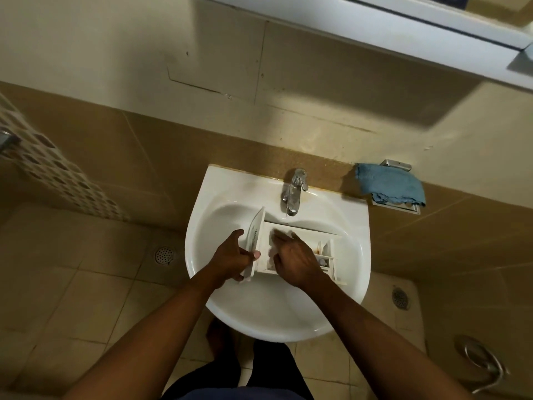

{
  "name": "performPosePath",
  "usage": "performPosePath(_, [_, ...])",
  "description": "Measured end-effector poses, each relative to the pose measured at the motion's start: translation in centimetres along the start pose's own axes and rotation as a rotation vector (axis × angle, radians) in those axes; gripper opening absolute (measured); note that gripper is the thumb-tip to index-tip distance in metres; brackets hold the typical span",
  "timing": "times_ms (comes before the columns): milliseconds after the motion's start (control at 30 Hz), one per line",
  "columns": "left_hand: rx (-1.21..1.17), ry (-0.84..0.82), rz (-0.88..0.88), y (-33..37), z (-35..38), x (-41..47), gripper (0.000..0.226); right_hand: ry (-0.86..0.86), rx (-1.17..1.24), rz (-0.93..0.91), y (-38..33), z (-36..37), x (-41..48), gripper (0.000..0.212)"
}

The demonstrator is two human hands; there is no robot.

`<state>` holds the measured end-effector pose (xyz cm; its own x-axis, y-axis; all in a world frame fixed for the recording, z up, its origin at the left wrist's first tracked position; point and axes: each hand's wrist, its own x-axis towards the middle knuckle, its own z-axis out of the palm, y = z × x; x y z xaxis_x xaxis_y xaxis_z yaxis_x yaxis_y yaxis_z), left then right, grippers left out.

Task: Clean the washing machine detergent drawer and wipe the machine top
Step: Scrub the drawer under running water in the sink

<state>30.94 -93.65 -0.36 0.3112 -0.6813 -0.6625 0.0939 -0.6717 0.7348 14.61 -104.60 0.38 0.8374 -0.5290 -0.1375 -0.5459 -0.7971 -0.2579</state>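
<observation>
Both hands on drawer in sink: left hand fingers grip front, right hand fingers scrub inside; next, rinse under tap.

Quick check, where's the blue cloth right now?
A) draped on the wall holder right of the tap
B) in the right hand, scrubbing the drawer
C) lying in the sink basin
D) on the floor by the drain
A: the blue cloth hangs over the metal wall holder to the right of the tap, while both hands are on the detergent drawer in the sink.

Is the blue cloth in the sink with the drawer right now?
No, the blue cloth hangs on a wall holder right of the sink, away from the drawer.
</observation>
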Motion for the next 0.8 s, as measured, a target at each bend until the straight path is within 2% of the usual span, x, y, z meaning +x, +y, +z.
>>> performPosePath(100, [-0.005,0.006,-0.003,0.0,-0.1,0.0,0.092,-0.031,0.091,-0.004,-1.6,0.1,0.6,0.065])
performPosePath(167, [-0.008,0.009,-0.006,0.0,-0.1,0.1,0.091,-0.073,0.112,0.018,-2.5,0.4,0.2,0.067])
performPosePath(267, [-0.011,0.008,-0.007,0.0,-0.1,0.0,0.091,-0.059,0.102,0.07,-2.0,-0.6,0.0,0.054])
performPosePath(400, [-0.022,-0.006,-0.01,0.0,-0.1,-0.1,0.091,-0.013,0.168,0.165,-1.0,-2.3,1.5,0.049])
performPosePath(533, [-0.016,0.01,-0.012,0.0,-0.1,-0.2,0.092,-0.088,0.129,0.082,-2.6,-1.6,1.2,0.047])
performPosePath(600, [-0.024,0.008,-0.011,0.0,-0.1,-0.2,0.094,-0.115,0.103,0.099,-2.7,-1.2,-0.1,0.049])
performPosePath(667, [-0.019,0.007,-0.01,0.0,-0.1,-0.2,0.094,-0.114,0.117,0.122,-2.1,-1.7,-0.9,0.048])
performPosePath(733, [-0.009,0.008,-0.008,0.0,0.0,-0.2,0.092,-0.103,0.138,0.16,-0.9,-2.5,-0.4,0.039])
performPosePath(800, [0.003,0.012,-0.006,0.1,0.1,-0.1,0.091,-0.039,0.149,0.2,-0.4,-3.1,0.9,0.034])
